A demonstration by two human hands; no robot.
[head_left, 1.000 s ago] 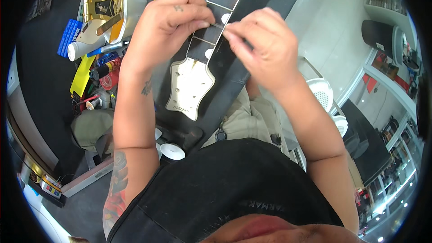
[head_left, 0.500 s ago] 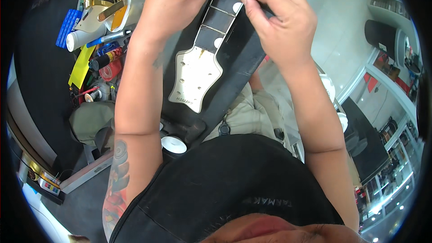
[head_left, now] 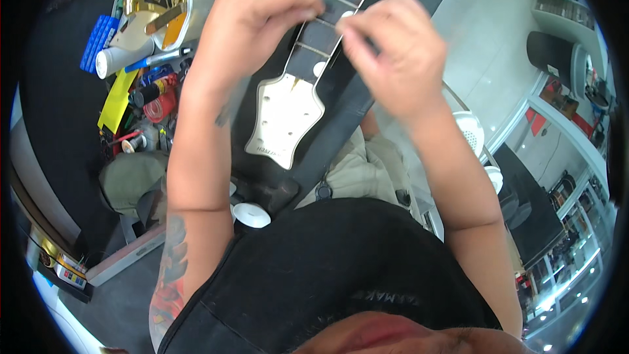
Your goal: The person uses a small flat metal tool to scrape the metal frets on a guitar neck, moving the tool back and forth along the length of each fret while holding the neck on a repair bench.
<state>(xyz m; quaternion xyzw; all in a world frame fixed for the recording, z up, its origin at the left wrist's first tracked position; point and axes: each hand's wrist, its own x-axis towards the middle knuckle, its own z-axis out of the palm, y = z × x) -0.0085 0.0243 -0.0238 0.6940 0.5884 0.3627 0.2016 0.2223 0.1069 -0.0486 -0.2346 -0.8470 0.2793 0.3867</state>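
A guitar neck lies at a slant before me, its dark fretboard [head_left: 306, 64] crossed by metal frets and marked with pale inlays along the right edge. Its white headstock [head_left: 288, 115] points toward me and has bare tuner holes. On the left edge of the fretboard, my left hand [head_left: 259, 23] is closed, thumb against fingers. My right hand [head_left: 403, 56] pinches in the same way at the right edge, level with a fret and slightly blurred. Whatever thin thing may be between the fingertips is too small to make out.
Beneath the neck is a black worktop [head_left: 354, 88]. To the left stand a white tub [head_left: 200, 0] of parts, blue blocks [head_left: 99, 42], a white bottle [head_left: 113, 60], a yellow strip [head_left: 118, 100] and a red-capped clutter of small tools. A white round lid [head_left: 251, 215] sits near my body.
Both hands have come down along the fretboard toward the headstock, from a farther fret to a nearer one. Their fingers stay pinched. The neck appears slightly lower in view.
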